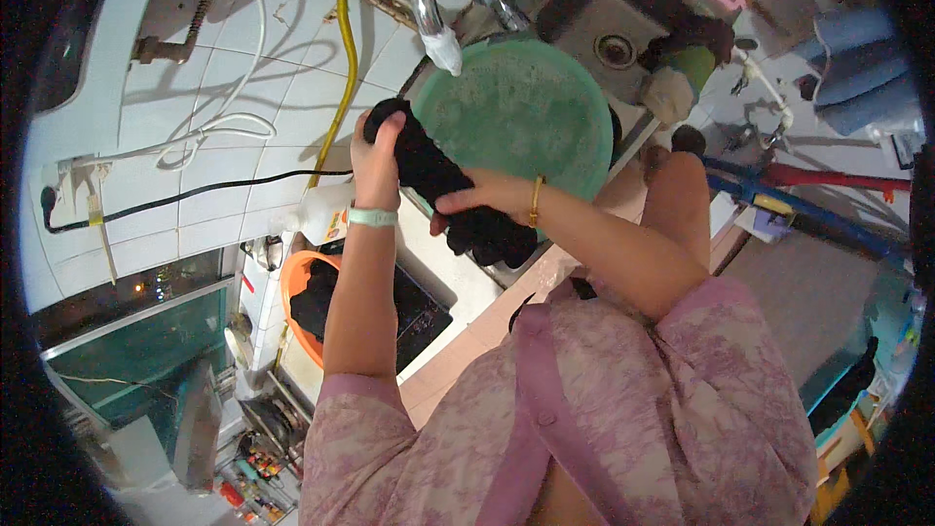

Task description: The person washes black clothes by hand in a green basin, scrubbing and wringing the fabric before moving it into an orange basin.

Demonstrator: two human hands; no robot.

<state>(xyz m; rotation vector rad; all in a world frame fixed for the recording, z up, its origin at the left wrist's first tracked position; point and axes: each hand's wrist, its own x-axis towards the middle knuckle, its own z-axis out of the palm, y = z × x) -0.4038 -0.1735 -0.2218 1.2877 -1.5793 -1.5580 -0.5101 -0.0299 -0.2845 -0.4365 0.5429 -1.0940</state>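
Observation:
A bunched length of black cloth (431, 164) is held slantwise between my two hands, at the left edge of a round green basin (600, 106). My left hand (376, 161) grips its upper end, with a pale green band on the wrist. Lower down, my right hand (493, 193) is closed around the cloth, and loose folds bulge below the fingers. A yellow bracelet circles that wrist. Cloudy water with some froth lies in the basin. Just above its far rim hangs the faucet (424, 0), its tip wrapped in something white.
Beyond the basin is a metal sink (573, 25) with a drain. An orange basin (288, 285) holding more black cloth (313, 299) stands left of my left forearm. A yellow hose (348, 36) and a black cable (219, 193) run along the tiled wall.

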